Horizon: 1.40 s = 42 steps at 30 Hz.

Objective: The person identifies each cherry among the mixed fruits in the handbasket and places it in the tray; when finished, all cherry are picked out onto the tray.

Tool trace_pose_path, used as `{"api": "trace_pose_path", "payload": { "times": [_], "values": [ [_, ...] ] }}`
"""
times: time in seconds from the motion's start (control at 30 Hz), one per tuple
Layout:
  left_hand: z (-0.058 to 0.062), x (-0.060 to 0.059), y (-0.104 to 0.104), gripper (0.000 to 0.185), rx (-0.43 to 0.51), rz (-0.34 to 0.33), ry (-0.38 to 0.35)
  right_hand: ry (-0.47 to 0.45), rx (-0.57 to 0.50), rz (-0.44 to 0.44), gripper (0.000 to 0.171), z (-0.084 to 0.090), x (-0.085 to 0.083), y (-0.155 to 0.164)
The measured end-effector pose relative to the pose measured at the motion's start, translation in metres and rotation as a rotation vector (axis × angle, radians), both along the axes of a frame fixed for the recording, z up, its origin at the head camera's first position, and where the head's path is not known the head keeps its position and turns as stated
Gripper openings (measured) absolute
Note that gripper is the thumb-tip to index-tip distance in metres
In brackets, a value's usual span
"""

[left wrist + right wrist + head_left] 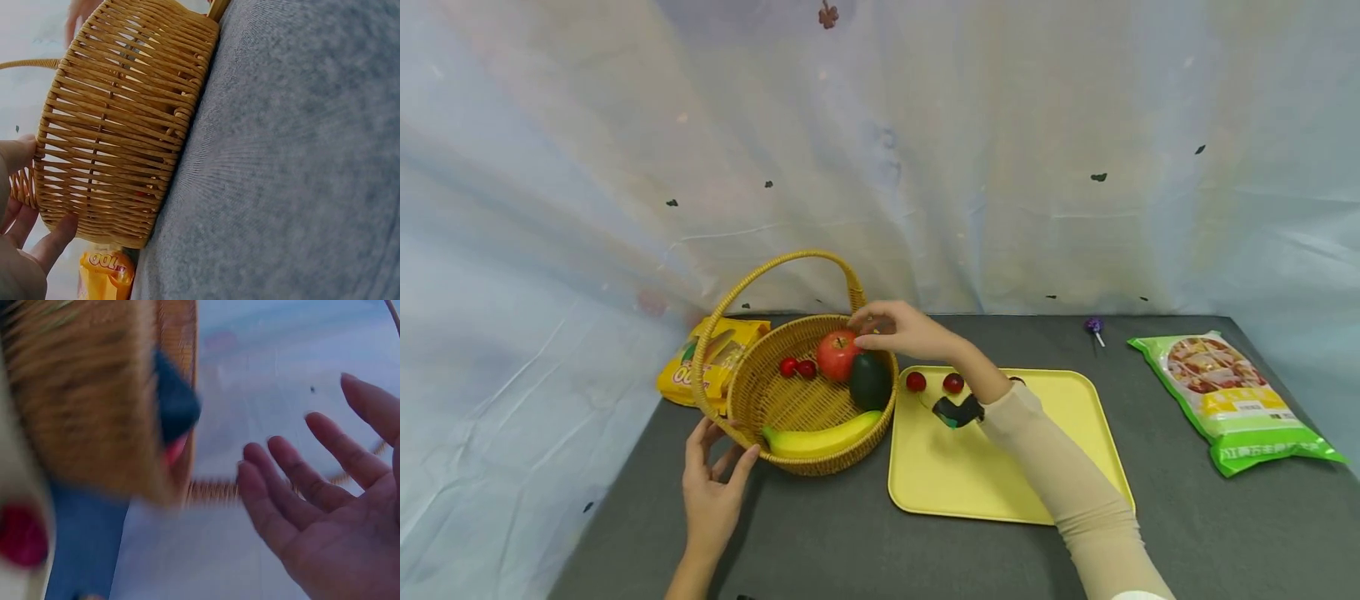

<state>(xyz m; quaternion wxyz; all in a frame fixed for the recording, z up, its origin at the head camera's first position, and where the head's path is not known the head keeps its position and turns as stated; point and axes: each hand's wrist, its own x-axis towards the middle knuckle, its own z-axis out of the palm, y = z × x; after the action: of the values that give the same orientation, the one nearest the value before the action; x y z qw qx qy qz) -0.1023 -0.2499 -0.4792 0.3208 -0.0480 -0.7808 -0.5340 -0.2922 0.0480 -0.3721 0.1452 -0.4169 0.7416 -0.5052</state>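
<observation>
A round wicker basket (820, 465) with a tall arched handle stands at the left of the dark table. Inside lie a red pomegranate (835, 358), a dark green avocado (870, 383), a yellow banana (823, 439) and two red cherries (806, 369). My left hand (713, 493) grips the near left rim at the handle's foot; the left wrist view shows thumb and fingers around the wicker (119, 125). Above the basket's right side, by the other foot of the handle, is my right hand (913, 332). Its fingers (312, 487) are spread and relaxed, holding nothing.
Right of the basket lies a yellow tray (955, 487) with cherries (953, 382) near its far edge, partly under my right forearm. A yellow snack bag (730, 346) sits behind the basket. Farther right are a purple lollipop (1094, 327) and a green food bag (1240, 408).
</observation>
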Motion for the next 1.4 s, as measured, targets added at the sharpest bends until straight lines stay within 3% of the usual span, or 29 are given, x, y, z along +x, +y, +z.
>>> {"api": "trace_pose_path", "payload": {
  "times": [0.27, 0.47, 0.63, 0.8, 1.03, 1.23, 1.4],
  "values": [
    [0.0, 0.0, -0.002, 0.076, -0.012, 0.013, 0.002, -0.05, 0.102, 0.183, 0.048, 0.001, -0.002, -0.086],
    [0.001, 0.0, 0.001, 0.075, -0.025, 0.014, -0.005, -0.137, 0.152, 0.217, 0.06, -0.013, -0.005, -0.118],
    [0.007, 0.001, 0.006, 0.073, -0.019, 0.008, -0.001, -0.213, 0.165, 0.205, 0.066, -0.026, -0.007, -0.128],
    [0.017, 0.004, 0.013, 0.073, -0.022, -0.008, 0.014, -0.177, 0.183, 0.144, 0.068, -0.033, -0.008, -0.135],
    [0.004, -0.001, 0.006, 0.076, -0.031, -0.007, 0.016, -0.113, 0.276, 0.083, 0.069, -0.034, -0.003, -0.143],
    [0.015, 0.005, 0.011, 0.073, -0.036, -0.001, 0.024, -0.167, 0.304, 0.118, 0.061, -0.037, -0.003, -0.145],
    [0.01, 0.004, 0.005, 0.074, -0.037, 0.01, 0.018, -0.227, 0.353, 0.204, 0.053, -0.041, -0.002, -0.147]
  ]
}}
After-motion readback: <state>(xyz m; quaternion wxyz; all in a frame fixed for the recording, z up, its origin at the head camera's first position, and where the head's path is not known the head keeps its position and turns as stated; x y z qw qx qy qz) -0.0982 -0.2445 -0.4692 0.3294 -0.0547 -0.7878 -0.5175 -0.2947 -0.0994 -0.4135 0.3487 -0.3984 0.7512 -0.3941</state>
